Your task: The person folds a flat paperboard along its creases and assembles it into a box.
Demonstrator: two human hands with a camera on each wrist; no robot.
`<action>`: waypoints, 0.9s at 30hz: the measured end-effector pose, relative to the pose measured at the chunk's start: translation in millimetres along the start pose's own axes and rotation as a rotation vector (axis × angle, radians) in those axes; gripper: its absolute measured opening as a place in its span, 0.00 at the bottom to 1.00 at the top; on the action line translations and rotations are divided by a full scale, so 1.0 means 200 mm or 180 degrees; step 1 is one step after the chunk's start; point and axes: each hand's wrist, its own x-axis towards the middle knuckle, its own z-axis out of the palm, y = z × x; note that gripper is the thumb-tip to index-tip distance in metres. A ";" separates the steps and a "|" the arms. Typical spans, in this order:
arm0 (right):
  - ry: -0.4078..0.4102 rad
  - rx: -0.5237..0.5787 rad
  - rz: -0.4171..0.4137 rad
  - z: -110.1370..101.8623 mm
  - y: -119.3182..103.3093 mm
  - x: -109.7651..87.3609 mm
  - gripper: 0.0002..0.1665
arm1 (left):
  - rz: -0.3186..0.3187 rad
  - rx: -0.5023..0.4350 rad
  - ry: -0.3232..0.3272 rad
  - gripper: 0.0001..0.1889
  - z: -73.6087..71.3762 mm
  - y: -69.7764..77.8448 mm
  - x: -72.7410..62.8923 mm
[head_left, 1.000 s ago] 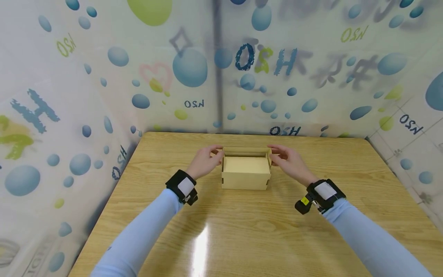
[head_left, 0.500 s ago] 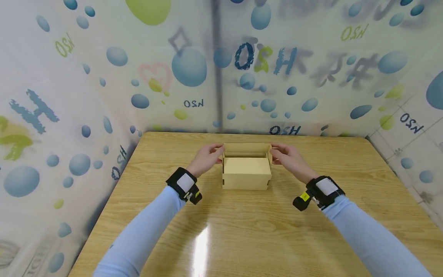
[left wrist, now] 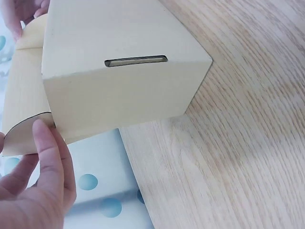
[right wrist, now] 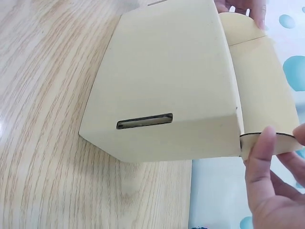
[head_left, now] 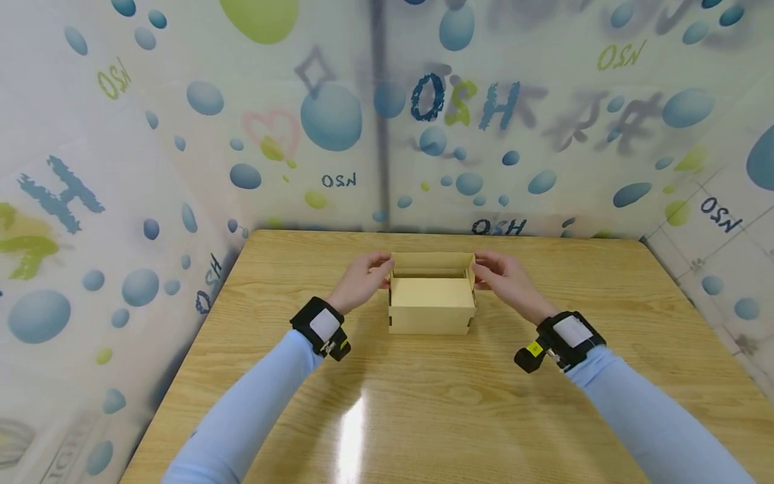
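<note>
A pale yellow cardboard box [head_left: 431, 319] sits on the table, with slots along its edges. At its far side a lid flap [head_left: 432, 261] with rounded side tabs stands up from the box. My left hand [head_left: 361, 279] pinches the left side tab [left wrist: 29, 132], its thumb on the tab's face in the left wrist view. At the other end my right hand [head_left: 506, 279] pinches the right side tab [right wrist: 252, 141] between thumb and fingers. The box's contents are hidden.
The wooden table [head_left: 387, 417] extends on both sides of the box and in front of it. A printed curtain [head_left: 272, 121] with blue bubbles hangs behind the table's far edge and along the sides.
Over the first half second both hands rose slightly and the lid flap came more upright. Since then hands and box have stayed nearly still.
</note>
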 end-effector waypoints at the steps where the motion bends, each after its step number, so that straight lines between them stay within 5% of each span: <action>1: -0.0003 -0.0029 -0.0037 0.00 0.00 0.00 0.35 | 0.0040 -0.0003 -0.0011 0.26 0.00 0.00 0.00; 12: 0.0040 -0.0344 -0.0327 0.00 0.03 -0.02 0.33 | 0.0377 0.0215 -0.0108 0.24 0.00 -0.03 -0.01; 27: 0.0093 -0.0482 -0.0834 0.02 0.09 -0.04 0.23 | 0.0487 0.0511 -0.0098 0.22 0.00 -0.05 -0.06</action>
